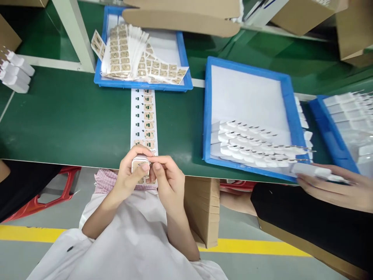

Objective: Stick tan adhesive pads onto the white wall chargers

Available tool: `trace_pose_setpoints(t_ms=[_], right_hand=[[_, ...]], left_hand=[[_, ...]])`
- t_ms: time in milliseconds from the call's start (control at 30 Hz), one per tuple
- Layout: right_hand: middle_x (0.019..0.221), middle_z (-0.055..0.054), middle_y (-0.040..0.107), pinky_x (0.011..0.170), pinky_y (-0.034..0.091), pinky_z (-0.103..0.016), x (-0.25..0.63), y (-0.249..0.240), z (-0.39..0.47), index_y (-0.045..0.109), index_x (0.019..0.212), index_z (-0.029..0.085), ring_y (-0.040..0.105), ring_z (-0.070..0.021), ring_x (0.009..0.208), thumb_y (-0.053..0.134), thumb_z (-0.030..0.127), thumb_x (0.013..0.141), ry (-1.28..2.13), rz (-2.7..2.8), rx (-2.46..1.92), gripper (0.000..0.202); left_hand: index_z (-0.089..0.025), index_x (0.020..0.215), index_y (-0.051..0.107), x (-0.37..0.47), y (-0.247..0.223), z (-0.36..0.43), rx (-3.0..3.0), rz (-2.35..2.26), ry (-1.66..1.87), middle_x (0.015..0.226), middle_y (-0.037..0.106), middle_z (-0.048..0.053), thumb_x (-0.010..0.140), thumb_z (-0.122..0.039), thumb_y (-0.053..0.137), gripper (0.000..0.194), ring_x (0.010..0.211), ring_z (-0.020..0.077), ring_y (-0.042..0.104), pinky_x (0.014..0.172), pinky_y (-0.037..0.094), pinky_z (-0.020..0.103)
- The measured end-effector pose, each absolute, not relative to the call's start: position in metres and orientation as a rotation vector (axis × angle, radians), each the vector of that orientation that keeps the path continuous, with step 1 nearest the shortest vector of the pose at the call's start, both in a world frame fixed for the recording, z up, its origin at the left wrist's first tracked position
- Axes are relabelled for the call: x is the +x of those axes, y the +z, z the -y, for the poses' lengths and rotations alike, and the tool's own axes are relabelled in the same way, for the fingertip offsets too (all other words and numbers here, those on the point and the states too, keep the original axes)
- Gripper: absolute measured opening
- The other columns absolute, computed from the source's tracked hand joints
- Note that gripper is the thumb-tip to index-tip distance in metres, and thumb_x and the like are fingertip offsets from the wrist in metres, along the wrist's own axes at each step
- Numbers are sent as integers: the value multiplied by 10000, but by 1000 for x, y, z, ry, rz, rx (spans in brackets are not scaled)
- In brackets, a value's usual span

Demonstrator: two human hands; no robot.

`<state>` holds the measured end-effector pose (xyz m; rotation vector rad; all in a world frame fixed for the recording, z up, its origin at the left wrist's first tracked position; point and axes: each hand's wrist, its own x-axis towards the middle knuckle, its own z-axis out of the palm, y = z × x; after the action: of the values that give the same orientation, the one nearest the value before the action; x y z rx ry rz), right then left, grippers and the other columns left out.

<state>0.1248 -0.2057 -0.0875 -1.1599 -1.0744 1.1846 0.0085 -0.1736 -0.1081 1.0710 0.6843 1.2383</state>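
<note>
One white case (pixel 141 158) is up at the bench (pixel 72 120) edge, over the near end of the label strip (pixel 148 116), held in the L hand (pixel 127 172): fingers curled round the far side, thumb lying on the tan label (pixel 136 168) on its face. R hand (pixel 169 179) is nearly closed, thumb + index at the case's R edge; can't tell from here if there's anything btwn them.

To do it well, imo: keep L grip firm but light so the case doesn't twist. R fingertips prob. best kept to the edge, w/ even pressure from the thumb outward, so no bubble or crease sets in. Check label's square to the rim b4 pressing hard; likely tough to shift after. Mind the strip under the wrists too.

Label sheets (pixel 119 50) are in the far tray (pixel 145 86), more units (pixel 247 142) in the R tray (pixel 207 112). Co-worker's hand (pixel 335 188) is nr that tray's close corner, w/ another unit (pixel 307 169).
</note>
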Motion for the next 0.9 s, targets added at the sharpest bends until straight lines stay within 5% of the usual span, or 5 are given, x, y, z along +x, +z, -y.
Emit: trace_pose_setpoints(t_ms=[267, 367, 600, 767, 900], right_hand=[[502, 64, 500, 486, 480, -261, 115, -115, 215, 566, 693, 213, 515, -118, 442, 608, 611, 918, 1419, 655, -1003, 460], [691, 12, 647, 519, 497, -260, 107, -120, 222, 658, 871, 214, 605, -137, 562, 661, 717, 828, 1515, 632, -1013, 505], [1118, -48, 732, 779, 576, -318, 106, -105, 217, 698, 1134, 291, 695, -214, 953, 807, 656, 723, 1563, 366, -904, 560], [928, -58, 736, 696, 569, -310, 154, -98, 212, 724, 1023, 237, 665, -185, 776, 707, 663, 810, 1475, 311, -889, 476], [971, -74, 719, 790, 580, -370, 259, -83, 212, 704, 1027, 218, 674, -202, 868, 671, 584, 804, 778, 432, -1138, 431]], left_hand=[[-192, 764, 627, 18, -102, 178, 848, -762, 1333, 741, 598, 47, 1009, -555, 445, 474, 710, 174, 610, 591, 507, 285], [-200, 766, 658, 15, -103, 182, 899, -826, 1326, 773, 638, 53, 1016, -582, 394, 528, 717, 183, 628, 661, 536, 319], [-249, 905, 771, 16, -106, 185, 1537, -880, 1288, 947, 760, 36, 1031, -443, 452, 393, 1069, 241, 694, 1270, 274, 510], [-277, 1155, 732, 29, -115, 188, 1630, -782, 1248, 1333, 684, 60, 1033, -398, 460, 322, 1350, 269, 567, 1249, 327, 502], [-249, 1074, 746, 16, -119, 175, 1347, -830, 1330, 1229, 710, 63, 1020, -422, 469, 331, 1248, 276, 620, 1136, 452, 459]])
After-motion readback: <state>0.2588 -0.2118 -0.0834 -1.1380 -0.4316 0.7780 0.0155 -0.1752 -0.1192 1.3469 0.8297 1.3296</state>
